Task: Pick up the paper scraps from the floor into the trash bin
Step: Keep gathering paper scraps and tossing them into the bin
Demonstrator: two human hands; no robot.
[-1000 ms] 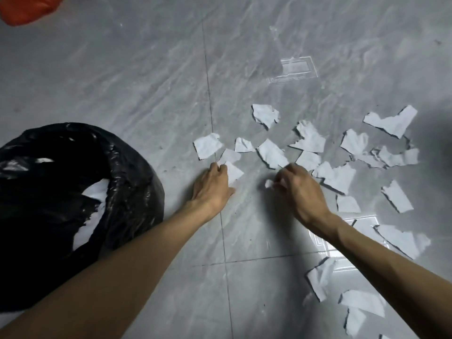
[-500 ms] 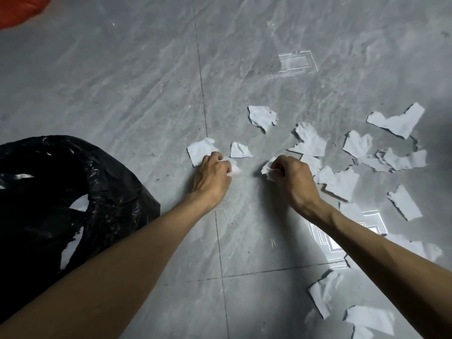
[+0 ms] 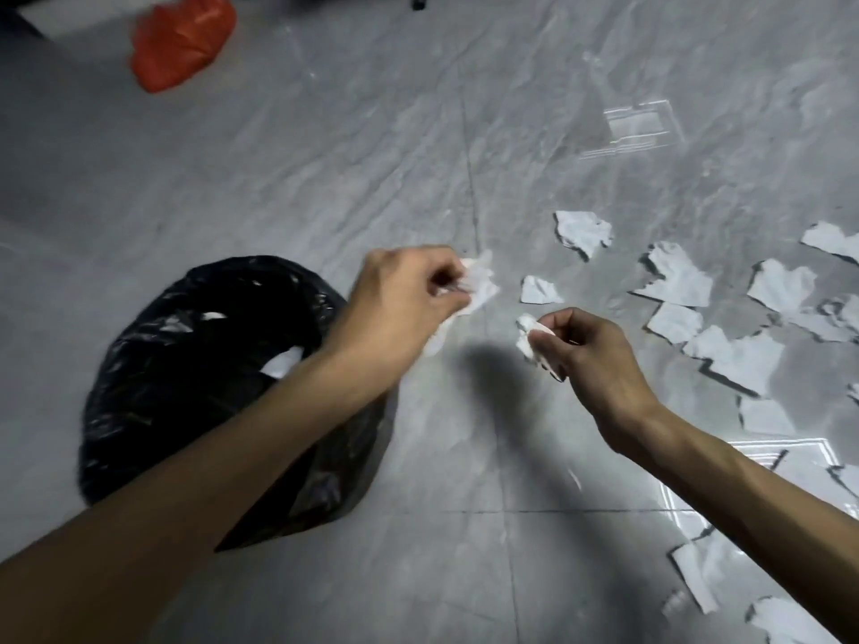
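Observation:
My left hand (image 3: pixel 399 299) is raised off the floor and closed around several white paper scraps (image 3: pixel 479 283), just right of the trash bin (image 3: pixel 139 411), which is lined with a black bag and has white paper inside. My right hand (image 3: pixel 585 355) is also lifted and pinches a crumpled scrap (image 3: pixel 527 334). Several torn white scraps (image 3: pixel 678 281) still lie on the grey floor to the right, and one small scrap (image 3: pixel 539 290) sits between my hands.
An orange plastic bag (image 3: pixel 181 41) lies on the floor at the far left. More scraps (image 3: pixel 697 578) lie near my right forearm at the bottom right. Bright light reflections (image 3: pixel 641 123) show on the glossy tiles.
Both hands closed on scraps on the floor and have lifted up with them. My left hand has moved left toward the bin. The view has tilted up.

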